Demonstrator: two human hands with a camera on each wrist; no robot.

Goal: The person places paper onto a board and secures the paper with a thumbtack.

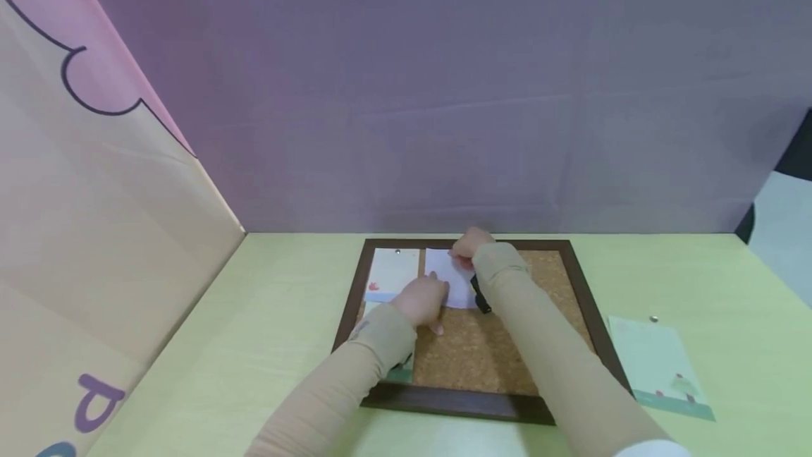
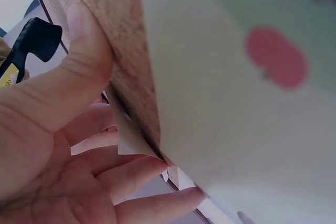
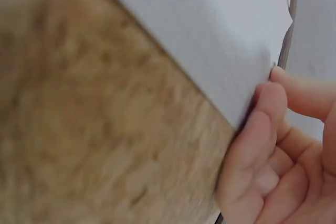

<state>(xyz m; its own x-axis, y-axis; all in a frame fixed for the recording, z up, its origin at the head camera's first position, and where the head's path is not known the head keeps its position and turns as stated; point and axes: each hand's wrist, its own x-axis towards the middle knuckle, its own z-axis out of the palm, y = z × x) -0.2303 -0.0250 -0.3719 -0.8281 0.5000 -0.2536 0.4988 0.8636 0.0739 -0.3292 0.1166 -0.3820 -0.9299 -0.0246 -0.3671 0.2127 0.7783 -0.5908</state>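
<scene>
A pale lavender note sheet (image 1: 459,293) lies on the upper part of a framed corkboard (image 1: 482,351). My left hand (image 1: 421,300) rests at its left side, fingers mostly straight; the sheet's lifted edge (image 2: 131,139) shows by those fingers in the left wrist view. At the sheet's top edge, my right hand (image 1: 472,245) has its thumb and forefinger together around a small metallic bit that looks like a thumbtack (image 3: 273,65), mostly hidden. The sheet (image 3: 199,35) lies against the cork beside these fingertips.
A white note sheet (image 1: 392,273) is fixed at the board's upper left by a thumbtack (image 1: 397,251). Below it, a green-edged sheet (image 1: 401,374) is partly under my left arm. Right of the board lie another green sheet (image 1: 656,358) and a thumbtack (image 1: 655,319).
</scene>
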